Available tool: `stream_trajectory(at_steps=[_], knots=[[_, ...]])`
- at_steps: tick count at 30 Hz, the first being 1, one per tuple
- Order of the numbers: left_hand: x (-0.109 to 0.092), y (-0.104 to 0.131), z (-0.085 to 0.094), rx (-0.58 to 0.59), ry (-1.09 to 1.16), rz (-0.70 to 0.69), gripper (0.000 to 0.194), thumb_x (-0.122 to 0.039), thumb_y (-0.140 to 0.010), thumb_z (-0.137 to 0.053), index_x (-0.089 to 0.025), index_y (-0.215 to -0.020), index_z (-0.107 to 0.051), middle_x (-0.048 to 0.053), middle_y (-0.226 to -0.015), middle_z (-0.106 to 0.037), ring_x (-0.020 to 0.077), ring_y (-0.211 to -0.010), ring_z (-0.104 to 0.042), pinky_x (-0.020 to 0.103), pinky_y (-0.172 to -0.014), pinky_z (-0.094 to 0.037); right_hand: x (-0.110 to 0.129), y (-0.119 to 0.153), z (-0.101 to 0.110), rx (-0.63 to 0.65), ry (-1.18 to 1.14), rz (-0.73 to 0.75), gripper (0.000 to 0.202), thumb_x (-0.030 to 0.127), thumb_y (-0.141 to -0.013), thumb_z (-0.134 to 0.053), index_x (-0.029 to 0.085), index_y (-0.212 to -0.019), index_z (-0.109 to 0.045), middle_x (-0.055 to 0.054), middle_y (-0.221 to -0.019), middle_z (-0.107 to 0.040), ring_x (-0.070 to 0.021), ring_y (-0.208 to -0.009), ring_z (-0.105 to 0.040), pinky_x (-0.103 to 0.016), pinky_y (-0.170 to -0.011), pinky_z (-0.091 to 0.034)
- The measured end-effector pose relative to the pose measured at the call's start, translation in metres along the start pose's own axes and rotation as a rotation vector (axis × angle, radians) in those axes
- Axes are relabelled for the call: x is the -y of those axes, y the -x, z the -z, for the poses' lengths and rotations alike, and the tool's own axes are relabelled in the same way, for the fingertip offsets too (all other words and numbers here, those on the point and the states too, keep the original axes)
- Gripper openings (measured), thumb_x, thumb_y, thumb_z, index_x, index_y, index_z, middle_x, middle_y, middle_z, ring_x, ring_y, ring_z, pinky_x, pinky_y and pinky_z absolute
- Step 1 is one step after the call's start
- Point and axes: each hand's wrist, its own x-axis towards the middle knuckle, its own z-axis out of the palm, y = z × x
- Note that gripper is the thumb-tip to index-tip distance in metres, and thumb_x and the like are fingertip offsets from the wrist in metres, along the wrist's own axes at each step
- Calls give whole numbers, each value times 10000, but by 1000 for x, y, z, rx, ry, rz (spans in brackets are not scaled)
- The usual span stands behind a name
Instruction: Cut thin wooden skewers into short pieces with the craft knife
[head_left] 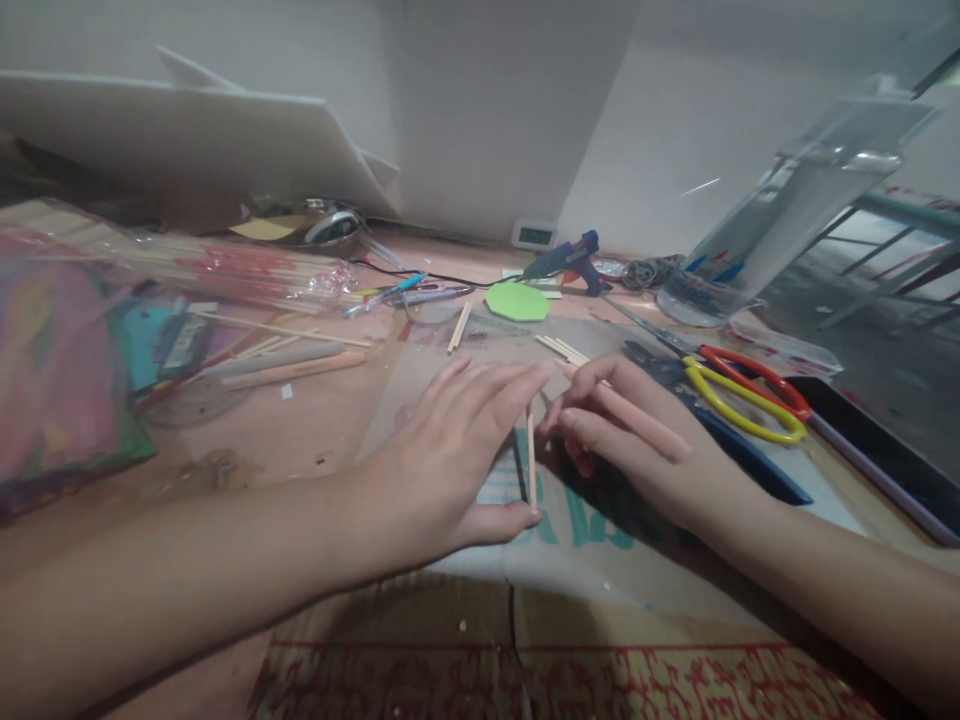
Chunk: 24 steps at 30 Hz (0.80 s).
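My left hand (465,440) is closed on a thin wooden stick (532,460), one end at the thumb and the other under the fingertips. The stick stands a little above a sheet of cardboard (450,390) with teal print. In my right hand (637,430) is a slim pinkish-orange pen-like tool (630,412), held like a pencil; its tip, close to the left fingertips, is too unclear to name. Short cut sticks (562,349) lie just beyond my right hand, and two more short sticks (460,328) rest farther left. A light green paper polygon (517,301) lies behind them.
On the right are red-and-yellow-handled scissors (742,400), a phone (877,450) and a tall water bottle (765,220). A blue glue gun (566,262) lies at the back. Bagged sticks (247,270), a colourful plastic bag (60,370) and an orange tool (300,370) occupy the left.
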Motion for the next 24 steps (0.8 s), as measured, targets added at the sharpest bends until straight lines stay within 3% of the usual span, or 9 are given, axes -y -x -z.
stream_trajectory(at_steps=[5, 15, 24], knots=[[-1, 0, -1, -39, -46, -63, 958, -383, -839, -763, -176, -1554, -160, 182, -1532, -443, 300, -1473, -374, 524, -1286, -140, 3, -2, -5, 142, 37, 70, 260, 221, -902, -716, 246, -970, -467, 37, -866, -641, -107, -662, -599, -234, -605, -492], [1, -2, -2, -16, -13, -91, 994, -424, -851, -753, -231, -1591, -119, 155, -1576, -423, 320, -1482, -376, 543, -1278, -159, 10, -5, -5, 150, 103, 12, 252, 158, -857, -723, 236, -917, -491, 54, -792, -599, -117, -672, -594, -244, -604, -482], [2, -3, -3, -13, 58, -50, 894, -333, -850, -720, -232, -1563, -189, 137, -1536, -463, 308, -1440, -424, 517, -1252, -260, -1, -8, -3, 219, -68, 63, 266, 189, -879, -756, 221, -970, -507, 30, -861, -604, -105, -746, -585, -228, -661, -510]])
